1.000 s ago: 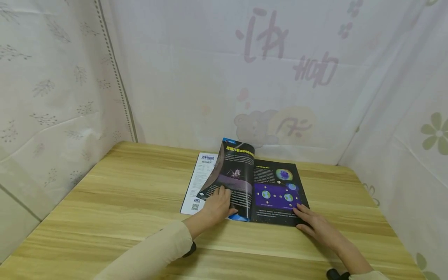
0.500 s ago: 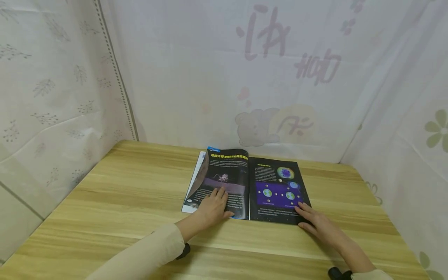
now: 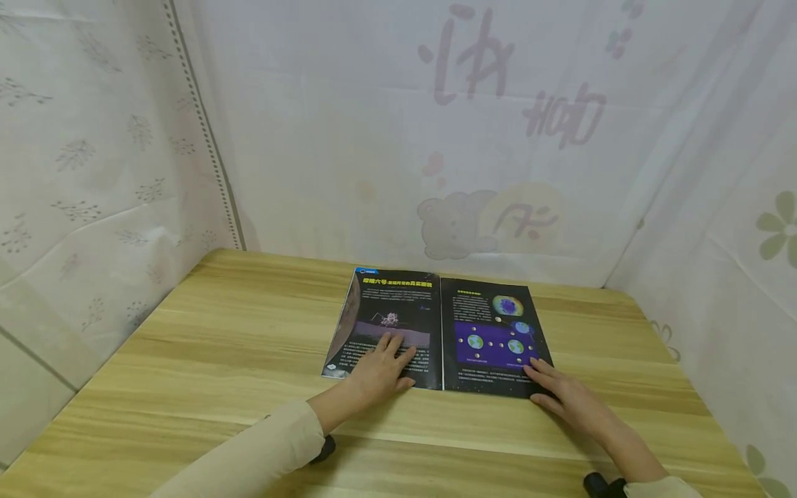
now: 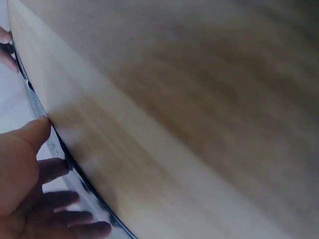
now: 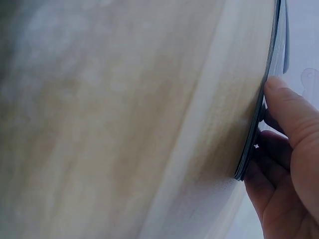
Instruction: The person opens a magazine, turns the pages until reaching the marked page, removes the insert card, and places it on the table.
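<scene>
An open magazine (image 3: 441,332) lies flat on the wooden table, with dark space-themed pages. Its left page (image 3: 398,304) shows a yellow title and a lander; the right page (image 3: 467,377) has small globes on a purple panel. My left hand (image 3: 378,373) rests on the lower part of the left page, fingers spread. At the lower right corner, my right hand (image 3: 575,408) touches the page with extended fingers. In the left wrist view, the left hand (image 4: 25,184) lies along the magazine's near edge. The right wrist view has the right hand (image 5: 294,144) against the stacked page edges (image 5: 244,164).
The wooden table (image 3: 218,346) extends around the magazine on both sides. A pale printed curtain (image 3: 342,138) hangs behind it, with more patterned cloth at left and right. Black wrist devices (image 3: 600,485) sit under the forearms.
The raised left page has come down to the left and now lies flat, covering the white page beneath. My left hand moved slightly left with it; the right hand stayed nearly still.
</scene>
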Demonstrator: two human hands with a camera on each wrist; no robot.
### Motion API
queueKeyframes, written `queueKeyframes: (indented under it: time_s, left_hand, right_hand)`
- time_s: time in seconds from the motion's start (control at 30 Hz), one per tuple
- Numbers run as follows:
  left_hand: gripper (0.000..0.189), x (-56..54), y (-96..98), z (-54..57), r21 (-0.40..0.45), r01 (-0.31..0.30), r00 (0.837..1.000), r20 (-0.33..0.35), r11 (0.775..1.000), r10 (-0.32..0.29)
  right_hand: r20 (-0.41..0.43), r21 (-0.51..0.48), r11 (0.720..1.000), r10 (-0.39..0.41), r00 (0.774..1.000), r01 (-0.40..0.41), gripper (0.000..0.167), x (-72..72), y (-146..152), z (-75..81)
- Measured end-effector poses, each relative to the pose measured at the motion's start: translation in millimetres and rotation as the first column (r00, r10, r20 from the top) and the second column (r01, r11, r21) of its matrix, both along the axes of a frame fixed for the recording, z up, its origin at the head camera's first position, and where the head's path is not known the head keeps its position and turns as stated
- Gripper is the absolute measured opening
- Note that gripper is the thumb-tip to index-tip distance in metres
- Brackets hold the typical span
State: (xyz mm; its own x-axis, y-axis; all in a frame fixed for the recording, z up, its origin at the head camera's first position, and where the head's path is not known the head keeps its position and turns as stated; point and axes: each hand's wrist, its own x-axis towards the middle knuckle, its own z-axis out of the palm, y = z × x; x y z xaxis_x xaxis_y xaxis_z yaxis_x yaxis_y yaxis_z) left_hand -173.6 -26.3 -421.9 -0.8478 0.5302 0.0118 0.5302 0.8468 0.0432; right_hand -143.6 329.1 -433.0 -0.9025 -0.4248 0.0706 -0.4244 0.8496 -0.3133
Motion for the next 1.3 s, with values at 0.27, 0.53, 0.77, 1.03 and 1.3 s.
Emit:
queueKeyframes:
  time_s: [0.27, 0.53, 0.77, 1.03, 1.3]
  left_hand:
    - [0.057, -4.1, 2.4, 2.0, 0.015, 0.035, 0.995, 0.092, 0.999, -0.036]
    - [0.050, -4.2, 8.7, 7.4, -0.084, 0.067, 0.996, 0.056, 0.994, -0.062]
    - [0.047, -3.4, 14.1, 10.8, -0.121, 0.038, 0.998, 0.061, 0.992, -0.031]
    - [0.048, -4.0, 16.5, 11.1, -0.149, 0.034, 0.999, 0.046, 0.988, -0.027]
    - [0.048, -4.4, 17.8, 13.2, -0.152, 0.021, 0.997, 0.073, 0.988, -0.010]
  right_hand:
    - [-0.015, -0.008, 1.000, 0.028, 0.999, -0.029, 0.049, 0.1, 0.6, 1.0]
    - [0.001, -0.004, 1.000, 0.027, 1.000, -0.027, 0.050, -1.7, 1.6, 2.0]
    - [0.042, -0.015, 1.000, 0.019, 0.999, -0.018, 0.049, -3.5, 2.7, 3.2]
    - [0.068, -0.055, 0.998, 0.048, 0.997, -0.044, 0.046, -4.8, 7.1, 6.2]
    - [0.056, -0.091, 0.991, 0.098, 0.994, -0.093, 0.043, -7.4, 10.3, 9.3]
